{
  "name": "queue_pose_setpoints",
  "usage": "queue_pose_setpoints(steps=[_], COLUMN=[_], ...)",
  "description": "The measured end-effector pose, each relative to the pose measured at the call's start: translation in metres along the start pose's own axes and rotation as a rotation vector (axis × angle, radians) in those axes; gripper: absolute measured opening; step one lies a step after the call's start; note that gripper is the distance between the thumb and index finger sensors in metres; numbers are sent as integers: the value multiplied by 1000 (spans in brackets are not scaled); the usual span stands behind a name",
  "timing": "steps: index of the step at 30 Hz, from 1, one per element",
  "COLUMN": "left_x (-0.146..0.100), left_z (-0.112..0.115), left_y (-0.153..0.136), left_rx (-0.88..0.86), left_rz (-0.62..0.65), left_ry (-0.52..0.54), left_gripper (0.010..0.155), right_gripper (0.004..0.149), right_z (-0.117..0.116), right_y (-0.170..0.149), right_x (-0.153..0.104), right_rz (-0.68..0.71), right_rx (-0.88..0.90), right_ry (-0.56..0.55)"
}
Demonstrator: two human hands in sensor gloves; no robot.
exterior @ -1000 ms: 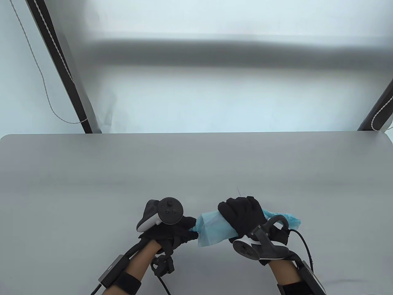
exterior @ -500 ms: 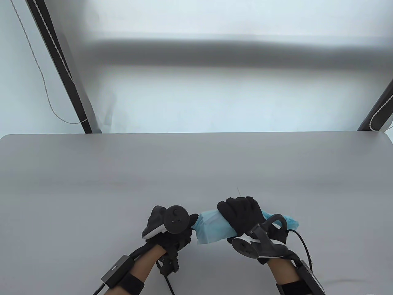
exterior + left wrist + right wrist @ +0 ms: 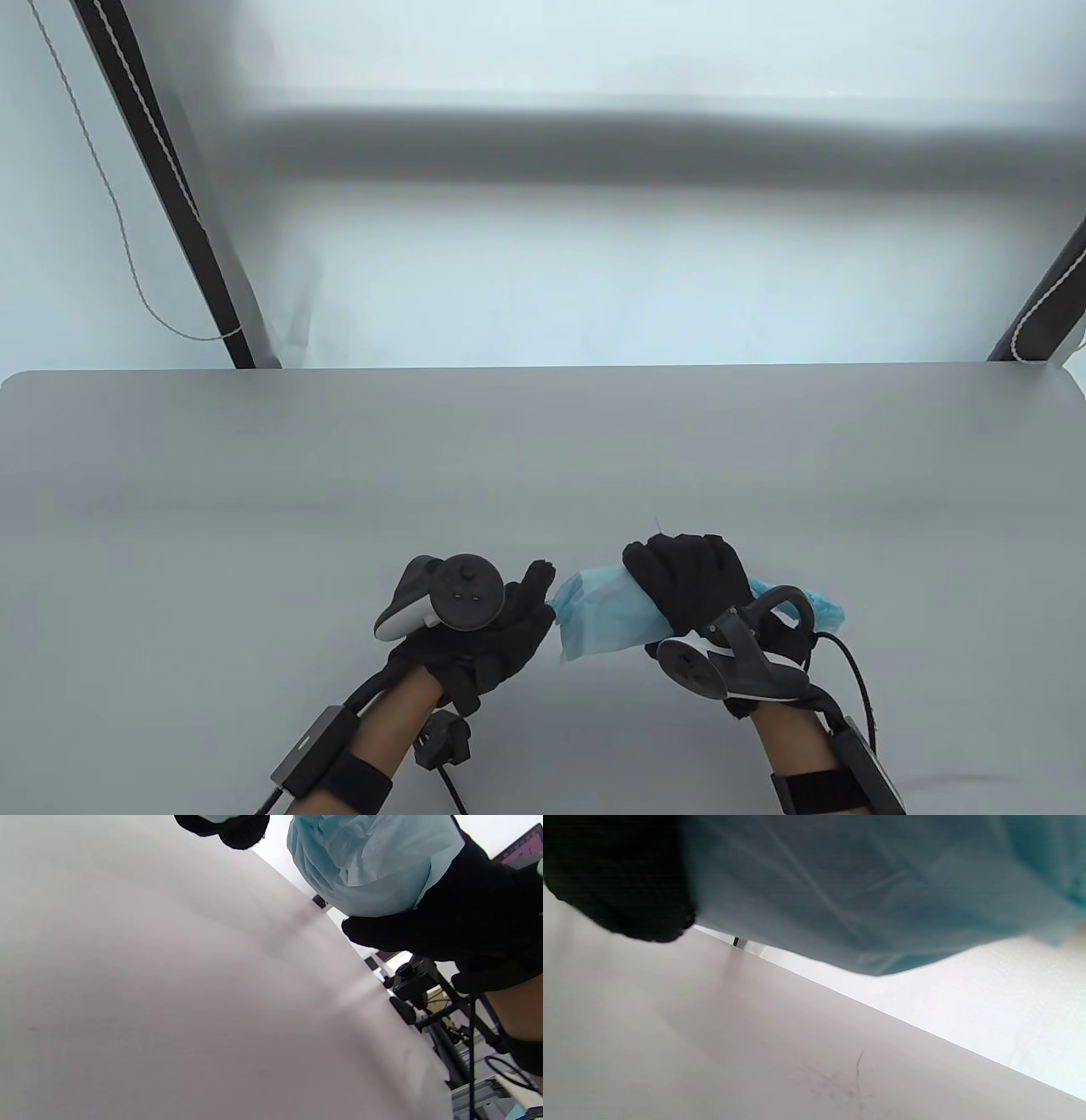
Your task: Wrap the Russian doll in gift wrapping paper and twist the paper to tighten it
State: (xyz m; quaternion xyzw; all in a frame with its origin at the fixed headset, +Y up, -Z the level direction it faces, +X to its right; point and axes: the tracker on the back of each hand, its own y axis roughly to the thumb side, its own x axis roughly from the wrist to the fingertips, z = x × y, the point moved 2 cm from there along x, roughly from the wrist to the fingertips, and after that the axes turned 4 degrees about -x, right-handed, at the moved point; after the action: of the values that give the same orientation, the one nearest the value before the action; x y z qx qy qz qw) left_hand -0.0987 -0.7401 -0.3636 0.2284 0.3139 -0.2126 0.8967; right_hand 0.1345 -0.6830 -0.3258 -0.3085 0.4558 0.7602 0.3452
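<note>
Right hand [image 3: 691, 581] grips blue paper bundle [image 3: 607, 613] lower centre frame; left hand [image 3: 501, 624] open, just beside its untwisted end. Loose end may unroll, exposing doll.

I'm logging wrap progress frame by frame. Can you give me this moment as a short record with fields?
bundle: blue wrapping paper rolled into a tube, doll hidden inside
right hand: grips the tube's middle, holding it above the table
left hand: fingers straight, beside the tube's left end, pinching nothing
left end: loose, flared
right end: crumpled past the right hand
</note>
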Motion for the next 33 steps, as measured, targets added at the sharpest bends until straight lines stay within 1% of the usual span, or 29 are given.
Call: queue_pose_setpoints(steps=[1, 2, 3, 4, 5, 7, 8, 10, 12, 13, 14, 15, 16, 17, 18, 20, 21, 26, 28, 30, 31, 32, 33], left_x=[0, 2, 1, 1, 1, 1, 0, 0, -1, -3, 0, 0, -1, 0, 1, 1, 0, -1, -2, -2, -3, -2, -3], left_z=[-2, -5, -7, -9, -10, -13, -13, -15, -17, -18, -17, -17, -18, -18, -17, -16, -16, -13, -12, -12, -12, -12, -11], left_y=[-2, -4, -6, -7, -8, -7, -6, -5, -7, -6, -3, -4, -4, -3, -3, -3, -4, -5, -5, -3, -2, 0, 1], left_rx=[-48, -146, -176, -224, -241, -209, -163, -97, -93, -113, -107, -94, -97, -97, -76, -1, 17, 50, 61, 55, 61, 61, 72], left_rz=[-7, -9, -27, -12, -10, -47, -89, -159, -238, -260, -203, -201, -202, -195, -208, -216, -226, -240, -227, -207, -202, -191, -180], left_ry=[12, -9, -38, -59, -61, -14, 0, 45, 124, 190, 168, 129, 115, 133, 110, 79, 69, 95, 102, 83, 94, 74, 84], left_gripper=[76, 70, 67, 66, 66, 65, 65, 69, 75, 78, 81, 82, 81, 78, 75, 61, 59, 57, 56, 55, 55, 55, 55], right_gripper=[118, 119, 119, 118, 119, 119, 119, 118, 119, 118, 118, 119, 118, 118, 118, 118, 119, 118, 118, 118, 118, 118, 118], right_z=[1, 2, 2, 3, 3, 6, 7, 8, 9, 9, 9, 9, 9, 9, 9, 9, 8, 8, 8, 7, 8, 8, 9], right_y=[0, 2, 3, 4, 4, 6, 7, 8, 8, 8, 7, 5, 6, 6, 7, 10, 10, 14, 14, 13, 14, 13, 13], right_x=[0, 0, 0, -1, -1, 0, 1, 1, 1, 1, 0, 0, -1, 0, 0, 0, 0, 1, 1, 0, 0, 0, 0], right_rz=[2, 9, 16, 25, 27, 35, 40, 46, 47, 45, 41, 39, 38, 41, 44, 57, 59, 72, 74, 77, 76, 77, 75], right_rx=[2, -2, 0, -5, -1, -10, -18, -27, -32, -34, -32, -7, -3, -18, -17, -32, -23, -25, -27, -16, -16, -22, -21], right_ry=[-2, -4, -5, -8, -12, -25, -31, -41, -42, -41, -46, -41, -40, -41, -37, -35, -26, -28, -29, -27, -29, -33, -34])
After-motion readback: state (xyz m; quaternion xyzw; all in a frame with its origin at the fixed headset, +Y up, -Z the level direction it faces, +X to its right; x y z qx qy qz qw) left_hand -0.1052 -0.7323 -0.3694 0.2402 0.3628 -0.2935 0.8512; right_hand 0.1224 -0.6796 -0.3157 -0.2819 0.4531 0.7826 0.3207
